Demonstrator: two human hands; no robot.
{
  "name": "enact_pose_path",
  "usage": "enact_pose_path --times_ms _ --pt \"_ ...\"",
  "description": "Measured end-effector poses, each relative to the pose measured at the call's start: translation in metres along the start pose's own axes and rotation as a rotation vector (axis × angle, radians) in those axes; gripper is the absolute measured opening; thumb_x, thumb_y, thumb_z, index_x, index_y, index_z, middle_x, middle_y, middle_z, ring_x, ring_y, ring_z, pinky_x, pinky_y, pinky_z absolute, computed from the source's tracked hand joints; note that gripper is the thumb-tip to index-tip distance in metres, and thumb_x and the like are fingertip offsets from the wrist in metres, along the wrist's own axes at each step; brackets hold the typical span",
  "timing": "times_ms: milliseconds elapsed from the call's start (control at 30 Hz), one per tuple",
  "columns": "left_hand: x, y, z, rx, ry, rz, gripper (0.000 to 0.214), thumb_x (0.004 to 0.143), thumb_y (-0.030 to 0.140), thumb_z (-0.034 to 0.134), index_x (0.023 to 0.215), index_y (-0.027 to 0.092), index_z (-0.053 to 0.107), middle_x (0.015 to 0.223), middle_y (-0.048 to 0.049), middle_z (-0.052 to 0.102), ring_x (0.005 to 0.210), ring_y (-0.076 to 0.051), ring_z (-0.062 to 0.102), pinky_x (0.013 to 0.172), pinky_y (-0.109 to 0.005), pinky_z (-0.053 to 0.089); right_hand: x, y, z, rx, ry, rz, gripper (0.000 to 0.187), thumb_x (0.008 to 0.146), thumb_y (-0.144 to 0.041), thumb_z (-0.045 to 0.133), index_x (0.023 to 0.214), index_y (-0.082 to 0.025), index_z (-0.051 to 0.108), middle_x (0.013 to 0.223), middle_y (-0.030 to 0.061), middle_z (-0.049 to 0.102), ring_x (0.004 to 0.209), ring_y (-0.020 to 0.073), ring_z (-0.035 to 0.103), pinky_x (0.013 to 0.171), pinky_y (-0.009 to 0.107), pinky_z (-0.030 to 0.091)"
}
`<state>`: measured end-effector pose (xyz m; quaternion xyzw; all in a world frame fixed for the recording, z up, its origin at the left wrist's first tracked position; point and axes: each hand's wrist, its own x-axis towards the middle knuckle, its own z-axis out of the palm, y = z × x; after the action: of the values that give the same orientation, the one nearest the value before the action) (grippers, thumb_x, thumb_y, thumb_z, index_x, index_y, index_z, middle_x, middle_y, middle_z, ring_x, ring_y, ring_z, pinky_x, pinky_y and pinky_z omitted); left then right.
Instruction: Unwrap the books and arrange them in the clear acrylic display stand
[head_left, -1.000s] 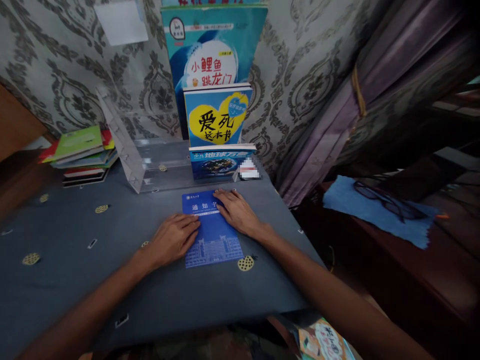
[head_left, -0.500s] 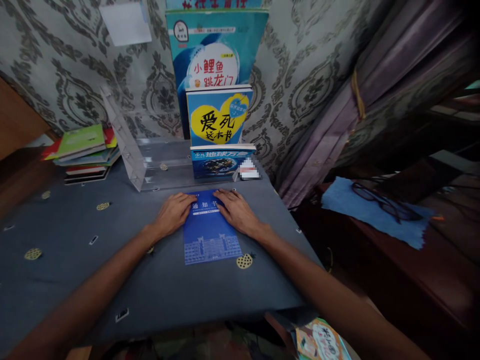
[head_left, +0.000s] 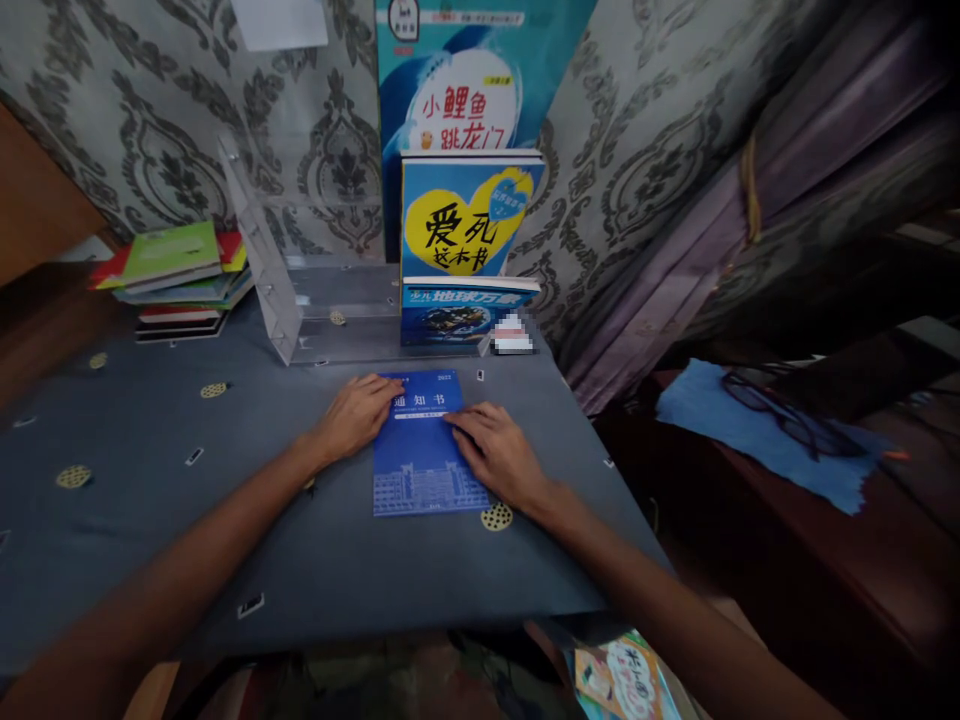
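Observation:
A blue booklet with white Chinese characters and a pale drawing of buildings lies flat on the cloth-covered table. My left hand rests at its upper left edge, fingertips on the cover and fingers stretched out. On the right edge, about midway down, lies my right hand, its fingers extended onto the cover. Neither hand grips the booklet. Behind it stands a clear acrylic rack holding upright books in tiers: a blue magazine in front, a yellow-heart book behind, and a teal book at the back.
A stack of books sits at the table's back left. To the right, glasses lie on a blue cloth over a dark red surface. Below the front edge is another book. A purple curtain hangs at right.
My right hand has slid from the booklet's upper right corner down its right edge, uncovering the top corner. My left hand stays at the upper left. The view has shifted slightly.

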<state>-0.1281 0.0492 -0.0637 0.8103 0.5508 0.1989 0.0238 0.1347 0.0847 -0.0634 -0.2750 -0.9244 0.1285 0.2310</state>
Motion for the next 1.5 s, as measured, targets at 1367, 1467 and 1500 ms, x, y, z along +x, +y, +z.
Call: enact_pose_path --times_ms 1367,1467,1500 --pt "-0.003 -0.003 0.004 0.016 0.049 0.051 0.033 0.098 0.019 0.042 0.122 0.019 0.065 0.128 -0.0107 0.068 0.113 -0.026 0.061 0.093 -0.045 0.049 -0.015 -0.043 0.0 0.049 -0.079 -0.123 0.024 0.1 -0.018 0.05 0.117 -0.016 0.065 0.1 0.0099 0.072 0.094 0.0235 0.061 0.084 0.038 0.051" --pt "-0.002 -0.001 0.005 0.048 0.07 0.011 0.032 0.099 0.022 0.043 0.123 0.018 0.064 0.128 -0.0121 0.066 0.117 -0.028 0.059 0.095 -0.046 0.048 0.003 -0.024 -0.002 -0.075 -0.096 0.004 0.029 0.098 -0.02 0.053 0.124 -0.015 0.064 0.121 0.0147 0.068 0.109 0.0286 0.058 0.092 0.045 0.05" --pt "-0.002 0.0 0.006 0.064 0.079 -0.015 0.032 0.099 0.024 0.043 0.123 0.018 0.063 0.129 -0.013 0.065 0.117 -0.029 0.058 0.096 -0.047 0.048 0.01 -0.021 -0.002 -0.111 -0.103 0.047 0.033 0.097 -0.022 0.055 0.128 -0.014 0.062 0.126 0.0161 0.065 0.113 0.0303 0.056 0.093 0.047 0.049"
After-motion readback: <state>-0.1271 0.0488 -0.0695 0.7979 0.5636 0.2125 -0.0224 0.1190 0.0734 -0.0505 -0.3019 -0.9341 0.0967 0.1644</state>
